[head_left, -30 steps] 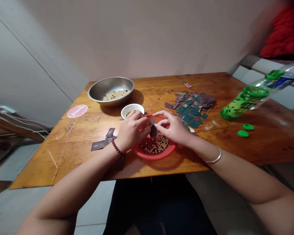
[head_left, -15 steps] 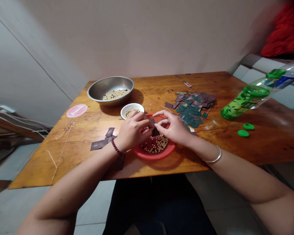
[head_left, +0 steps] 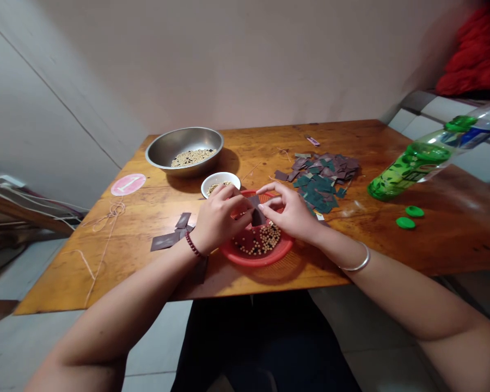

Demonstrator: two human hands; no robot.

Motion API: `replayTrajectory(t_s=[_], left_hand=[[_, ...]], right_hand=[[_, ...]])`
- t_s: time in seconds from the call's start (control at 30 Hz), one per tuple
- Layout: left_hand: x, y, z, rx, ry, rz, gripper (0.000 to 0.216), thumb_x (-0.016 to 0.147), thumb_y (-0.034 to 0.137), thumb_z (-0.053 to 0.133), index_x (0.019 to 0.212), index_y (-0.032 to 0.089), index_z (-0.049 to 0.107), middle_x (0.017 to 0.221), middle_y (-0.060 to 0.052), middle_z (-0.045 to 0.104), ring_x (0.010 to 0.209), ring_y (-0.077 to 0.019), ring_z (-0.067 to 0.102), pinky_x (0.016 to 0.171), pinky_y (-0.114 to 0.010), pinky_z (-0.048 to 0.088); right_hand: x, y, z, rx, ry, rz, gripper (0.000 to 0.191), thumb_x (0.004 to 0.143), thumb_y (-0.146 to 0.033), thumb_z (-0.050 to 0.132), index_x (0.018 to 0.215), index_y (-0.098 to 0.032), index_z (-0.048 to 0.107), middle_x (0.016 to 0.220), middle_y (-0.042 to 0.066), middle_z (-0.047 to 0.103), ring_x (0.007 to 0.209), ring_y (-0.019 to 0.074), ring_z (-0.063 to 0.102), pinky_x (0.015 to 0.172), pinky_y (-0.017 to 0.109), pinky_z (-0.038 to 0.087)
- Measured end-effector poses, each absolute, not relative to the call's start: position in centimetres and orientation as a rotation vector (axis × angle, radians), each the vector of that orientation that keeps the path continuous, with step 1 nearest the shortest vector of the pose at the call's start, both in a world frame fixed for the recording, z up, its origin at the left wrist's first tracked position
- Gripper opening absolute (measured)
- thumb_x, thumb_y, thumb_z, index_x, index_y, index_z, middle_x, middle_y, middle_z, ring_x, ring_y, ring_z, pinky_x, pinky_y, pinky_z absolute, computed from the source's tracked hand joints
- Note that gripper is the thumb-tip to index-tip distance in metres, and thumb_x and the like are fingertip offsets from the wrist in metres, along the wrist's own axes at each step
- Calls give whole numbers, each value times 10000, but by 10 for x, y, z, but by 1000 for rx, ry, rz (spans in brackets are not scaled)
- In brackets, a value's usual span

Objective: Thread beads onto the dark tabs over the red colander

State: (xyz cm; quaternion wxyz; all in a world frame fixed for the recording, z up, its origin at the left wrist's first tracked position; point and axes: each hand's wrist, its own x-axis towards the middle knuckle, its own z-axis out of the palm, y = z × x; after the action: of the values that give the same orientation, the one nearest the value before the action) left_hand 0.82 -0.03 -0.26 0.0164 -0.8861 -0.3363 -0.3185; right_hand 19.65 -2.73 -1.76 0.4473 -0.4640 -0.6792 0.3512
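Observation:
Between my fingers is a small dark brown piece of sandpaper-like sheet [head_left: 258, 213], held over a red plastic basket [head_left: 258, 261]. My left hand [head_left: 224, 218] pinches it from the left, partly hiding it. From the right, the thumb and fingers of my right hand [head_left: 288, 212] grip its other edge, the index finger arched. Tan beads or beans with a few black ones [head_left: 267, 239] lie in the basket. Just behind my left hand stands a white bowl [head_left: 207, 186] of similar tan pieces.
A steel bowl [head_left: 157, 162] holds more tan and black pieces. Brown and green squares [head_left: 320, 188] are heaped behind my right hand; several dark ones [head_left: 165, 241] lie left. A green bottle [head_left: 412, 163], two green caps [head_left: 405, 222], a pink number disc [head_left: 128, 185] and loose string [head_left: 116, 209] are around.
The dark piece has turned slightly between my fingers and shows more of its face. Both hands stay over the basket with almost no shift.

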Motion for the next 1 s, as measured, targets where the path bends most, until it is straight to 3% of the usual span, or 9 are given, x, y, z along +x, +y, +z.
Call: replayTrajectory(t_s=[0.8,1.0], left_hand=[[8,0,-3,-2798,-802,-1049,76,852,250,574,853,191,623,892,-21,662,861,-149,562,830,-315,464],[8,-5,-6,-2713,-835,-1203,210,850,260,589,1050,201,572,906,-8,703,839,-132,611,802,-283,488]], right_hand=[[199,-30,-12,-1093,-1760,850,306,815,-230,549,1119,-202,529,752,9,685,623,124,633,588,234,464],[201,-31,-8,-1089,-1795,834,395,813,-213,556,1206,-204,517,816,24,715,721,146,669,696,275,507]])
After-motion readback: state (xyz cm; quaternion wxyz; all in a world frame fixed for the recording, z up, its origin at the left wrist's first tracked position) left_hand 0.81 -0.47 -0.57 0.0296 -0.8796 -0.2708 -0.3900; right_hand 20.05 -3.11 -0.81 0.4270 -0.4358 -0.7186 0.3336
